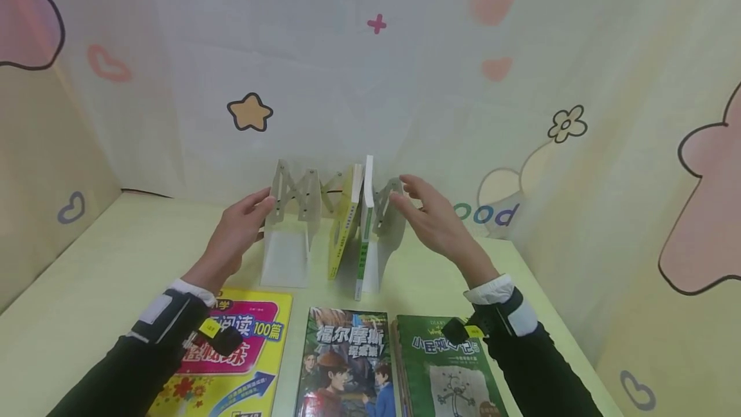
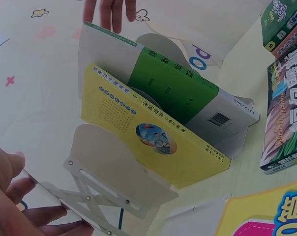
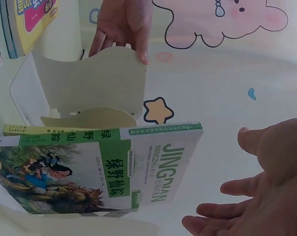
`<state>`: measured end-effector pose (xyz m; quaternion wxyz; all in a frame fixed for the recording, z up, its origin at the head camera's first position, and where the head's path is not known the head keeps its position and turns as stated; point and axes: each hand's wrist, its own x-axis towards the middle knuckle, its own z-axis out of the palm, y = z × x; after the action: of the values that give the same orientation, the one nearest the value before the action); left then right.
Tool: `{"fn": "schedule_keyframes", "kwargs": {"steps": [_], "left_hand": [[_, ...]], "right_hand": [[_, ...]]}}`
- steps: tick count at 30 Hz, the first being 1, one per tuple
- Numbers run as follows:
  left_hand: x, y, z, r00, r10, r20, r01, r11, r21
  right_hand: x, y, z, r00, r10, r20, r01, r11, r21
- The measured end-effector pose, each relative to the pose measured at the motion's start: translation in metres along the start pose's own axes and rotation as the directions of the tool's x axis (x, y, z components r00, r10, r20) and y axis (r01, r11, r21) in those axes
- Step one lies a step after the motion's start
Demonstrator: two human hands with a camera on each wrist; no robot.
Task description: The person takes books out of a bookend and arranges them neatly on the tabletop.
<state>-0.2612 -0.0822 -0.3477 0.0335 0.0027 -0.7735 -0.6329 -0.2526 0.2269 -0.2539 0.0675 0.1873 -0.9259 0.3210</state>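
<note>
A pale expandable book rack [image 1: 313,195] with crossed metal links stands near the back of the table. My left hand [image 1: 230,231] touches its left end plate; in the left wrist view the fingers [image 2: 43,215] lie along the plate's outer side, their tips partly hidden. My right hand [image 1: 438,227] is beside the right end, and in the right wrist view its fingers [image 3: 227,209] are spread, holding nothing. Between the plates, a yellow book [image 2: 138,123] leans close to a green-and-white book [image 3: 109,172], which stands on edge toward the right.
Along the front of the table lie a yellow-and-pink workbook [image 1: 255,346] at left, a dark comic-style book [image 1: 347,365] in the middle and a green book [image 1: 451,365] on a stack at right. A printed curtain [image 1: 370,82] rises behind and at the sides.
</note>
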Motion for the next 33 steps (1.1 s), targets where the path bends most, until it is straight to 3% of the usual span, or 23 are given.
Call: {"fn": "schedule_keyframes", "kwargs": {"steps": [7, 17, 22, 33], "left_hand": [[0.0, 0.0, -0.001, 1.0, -0.004, 0.0, 0.004, 1.0, 0.011], [0.0, -0.001, 0.0, 1.0, -0.006, 0.005, 0.006, 1.0, 0.012], [-0.001, 0.0, -0.001, 1.0, -0.005, 0.003, 0.005, 1.0, 0.016], [-0.001, -0.002, -0.002, 1.0, 0.008, 0.001, -0.008, 1.0, 0.022]], "right_hand": [[0.019, -0.013, 0.024, 0.998, -0.057, 0.013, 0.057, 0.998, -0.02], [0.038, -0.012, 0.056, 0.989, -0.145, -0.035, 0.135, 0.968, -0.21], [0.039, -0.007, 0.065, 0.985, -0.161, -0.058, 0.147, 0.971, -0.189], [0.03, -0.003, 0.067, 0.984, -0.11, -0.142, 0.091, 0.987, -0.13]]}}
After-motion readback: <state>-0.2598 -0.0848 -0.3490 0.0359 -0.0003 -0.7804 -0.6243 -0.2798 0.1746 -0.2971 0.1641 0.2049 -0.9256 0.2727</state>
